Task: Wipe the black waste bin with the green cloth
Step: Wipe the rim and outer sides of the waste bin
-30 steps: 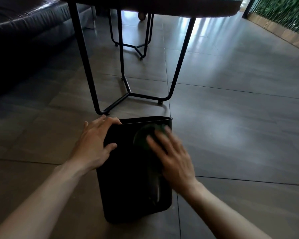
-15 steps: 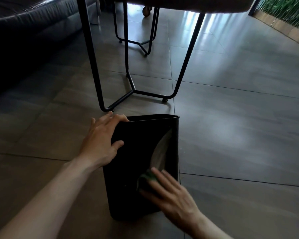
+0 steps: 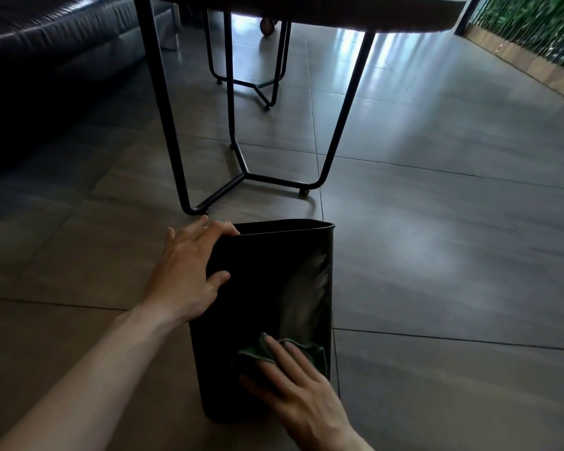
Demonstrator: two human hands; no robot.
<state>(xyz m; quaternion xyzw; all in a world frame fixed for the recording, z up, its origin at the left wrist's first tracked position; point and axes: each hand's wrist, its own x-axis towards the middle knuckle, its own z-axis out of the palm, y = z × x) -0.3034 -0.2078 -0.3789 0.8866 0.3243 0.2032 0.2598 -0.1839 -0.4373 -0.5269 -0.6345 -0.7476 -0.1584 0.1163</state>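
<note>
The black waste bin (image 3: 261, 288) lies tilted on the tiled floor, its open rim pointing away from me toward the table legs. My left hand (image 3: 189, 271) grips the bin's left side near the rim, fingers over the edge and thumb on the upper face. My right hand (image 3: 293, 382) presses the green cloth (image 3: 306, 353) flat against the bin's upper face near its base. Part of the cloth shows beyond my fingers; the rest is hidden under my palm. A wet streak shines along the bin's right side.
A table with thin black metal legs (image 3: 241, 177) stands just beyond the bin's rim. A dark leather sofa (image 3: 46, 60) fills the upper left. A planter edge with green plants (image 3: 534, 37) runs along the upper right. Open grey tiled floor (image 3: 453, 255) lies to the right.
My right hand slid the cloth from near the bin's rim down to near its base, leaving a shiny streak. My left hand kept its hold on the bin's left side.
</note>
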